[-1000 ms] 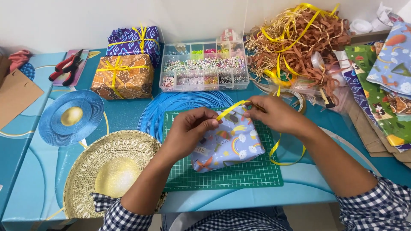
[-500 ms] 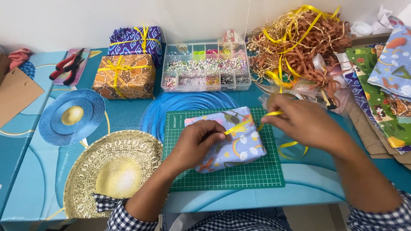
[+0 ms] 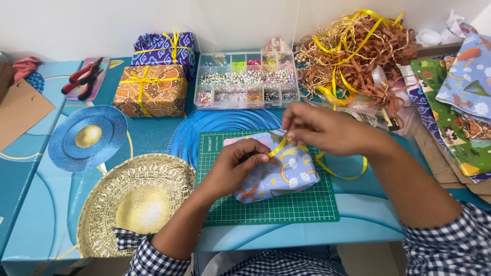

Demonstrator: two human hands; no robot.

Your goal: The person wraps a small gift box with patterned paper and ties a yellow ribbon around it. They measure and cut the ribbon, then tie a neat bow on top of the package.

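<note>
Left hand (image 3: 236, 168) presses parcel (image 3: 279, 171) on mat (image 3: 286, 207), pinching ribbon (image 3: 341, 173); right hand (image 3: 327, 130) at 1 o'clock pinches ribbon too.

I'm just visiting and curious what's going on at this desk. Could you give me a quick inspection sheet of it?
Surface: blue patterned table with a green cutting mat.
Job's things: small parcel in pale rainbow-print paper on the mat; yellow ribbon crosses it and loops off to one side.
Clutter: two ribbon-tied boxes, clear bead organiser, red pliers, gold woven plate, shredded paper and ribbon pile, wrapping sheets.
Grippers: left hand presses the parcel and pinches ribbon; right hand pinches ribbon above it.
Cables: nothing seen.
Surroundings: plain pale wall.
</note>
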